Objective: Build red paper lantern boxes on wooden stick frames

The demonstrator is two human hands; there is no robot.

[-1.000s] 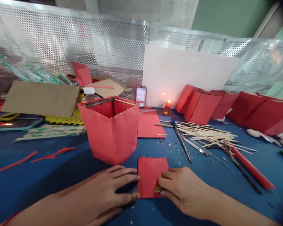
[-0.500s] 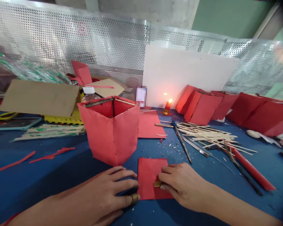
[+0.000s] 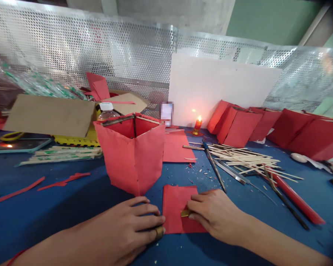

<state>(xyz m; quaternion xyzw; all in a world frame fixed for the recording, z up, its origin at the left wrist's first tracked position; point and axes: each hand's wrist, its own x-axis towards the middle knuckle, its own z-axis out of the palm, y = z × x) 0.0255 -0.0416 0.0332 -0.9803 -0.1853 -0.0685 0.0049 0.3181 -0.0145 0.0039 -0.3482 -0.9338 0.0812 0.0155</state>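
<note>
My left hand [image 3: 133, 227] lies with its fingers spread, the fingertips at the left edge of a folded red paper [image 3: 172, 207]. A brownish band is around one of its fingers near the tip. On the right side of that paper rests my right hand [image 3: 215, 214], its fingers closed in a pinch on a small flat brass-coloured piece [image 3: 185, 213] pressed against the paper. The rest of that piece is hidden under the fingers. Just beyond my left hand stands an open-topped red paper lantern [image 3: 133, 155] with a stick frame inside its rim.
A lit candle [image 3: 198, 125] burns near a white board [image 3: 222, 88]. Several red paper lanterns [image 3: 238, 125] stand at the back right, with loose thin sticks [image 3: 238, 157] before them. A cardboard flap [image 3: 48, 114], wrapped chopsticks [image 3: 63, 154] and red scraps [image 3: 63, 181] lie left.
The view has shifted slightly, so the lantern appears a little farther right. My right hand and the piece have moved up the paper very slightly. My left hand stays at the paper's edge.
</note>
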